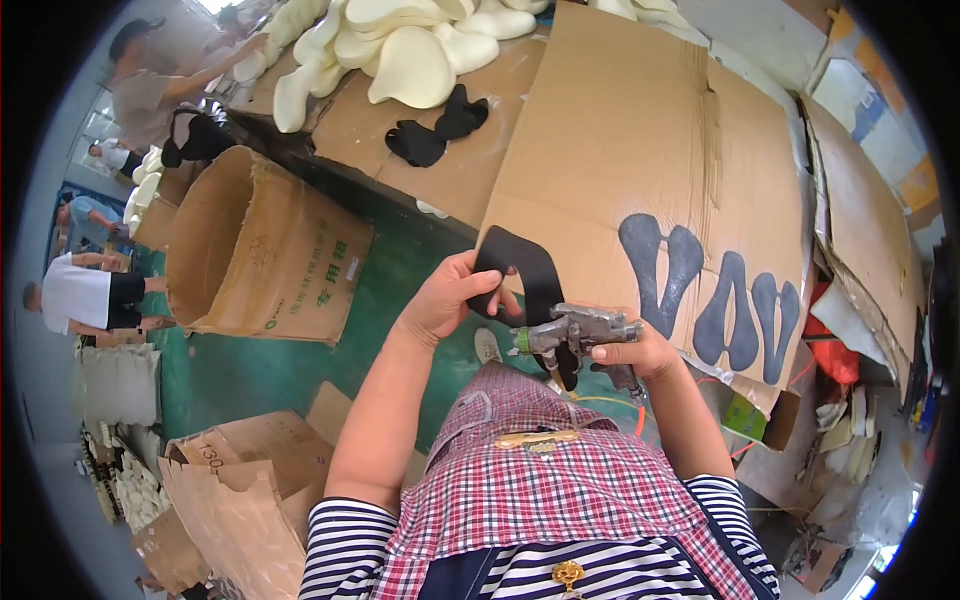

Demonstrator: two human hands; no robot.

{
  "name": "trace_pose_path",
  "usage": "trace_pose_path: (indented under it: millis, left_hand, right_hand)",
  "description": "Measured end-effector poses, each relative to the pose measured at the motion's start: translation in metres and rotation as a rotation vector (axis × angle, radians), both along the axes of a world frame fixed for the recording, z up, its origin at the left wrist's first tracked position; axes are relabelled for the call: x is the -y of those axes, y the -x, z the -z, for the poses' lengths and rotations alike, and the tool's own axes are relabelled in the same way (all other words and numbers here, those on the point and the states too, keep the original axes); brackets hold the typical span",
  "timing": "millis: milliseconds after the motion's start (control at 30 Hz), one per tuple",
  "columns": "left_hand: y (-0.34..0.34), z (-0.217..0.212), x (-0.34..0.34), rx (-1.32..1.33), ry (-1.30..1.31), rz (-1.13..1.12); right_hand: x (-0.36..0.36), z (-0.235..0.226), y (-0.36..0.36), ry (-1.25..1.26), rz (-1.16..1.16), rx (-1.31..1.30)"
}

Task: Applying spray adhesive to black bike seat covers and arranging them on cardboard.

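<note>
Two hands are engaged in front of the apron (560, 480). A black pad (528, 275), curved and forked in shape, is held up by the left hand (445, 300), with the fingers closed around its upper left edge. A metal spray gun (575, 332) is gripped by the right hand (640, 352), fingers wrapped round the handle; the nozzle is directed to the left, just beside the lower limb of the pad. A yellow hose (600, 402) is seen below the gun.

A cardboard sheet (640, 150) is propped behind the pad and carries dark overspray outlines (720, 300) of the same forked shape. Cream pads (410, 50) and two further black pads (440, 130) are laid on the bench beyond. An open box (260, 250) lies on the green floor (250, 370) to the left. Other people are seen at far left.

For an even coat, it is judged that the pad should be kept in front of the sheet so that overspray is caught. The gripping fingers should be kept to the edge only, and the nozzle should be held square to the surface. Whether the trigger is pressed cannot be told.
</note>
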State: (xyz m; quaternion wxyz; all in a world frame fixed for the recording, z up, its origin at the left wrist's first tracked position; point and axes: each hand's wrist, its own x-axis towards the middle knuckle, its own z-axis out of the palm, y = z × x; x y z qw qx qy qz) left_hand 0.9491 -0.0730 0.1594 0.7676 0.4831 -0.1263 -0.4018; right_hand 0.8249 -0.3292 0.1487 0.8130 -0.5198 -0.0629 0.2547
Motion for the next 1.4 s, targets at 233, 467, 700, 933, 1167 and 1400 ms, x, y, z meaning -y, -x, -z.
trace_pose_path:
  millis: [233,467,700,933,1167,1400]
  left_hand:
    - [0.001,-0.007,-0.005,-0.045,0.076,-0.220]
    - [0.001,-0.023,-0.013,-0.081,0.138,-0.208]
    - [-0.012,-0.025,0.005,-0.211,0.037,-0.214]
    - [-0.045,-0.024,0.020,-0.368,0.109,-0.585]
    - [-0.049,-0.054,0.019,-0.414,0.284,-0.933]
    - [0.004,-0.073,-0.008,-0.402,0.533,-1.089]
  right_hand:
    - [-0.007,0.004,-0.016,0.075,-0.045,0.053]
    - [-0.010,0.006,-0.026,0.104,-0.082,0.125]
    - [-0.004,-0.011,-0.011,0.114,-0.009,0.079]
    - [0.022,-0.013,0.012,0.132,0.305,0.240]
    - [-0.036,-0.025,-0.007,0.502,0.231,0.621]
    - [-0.110,-0.009,-0.041,0.769,0.327,0.868]
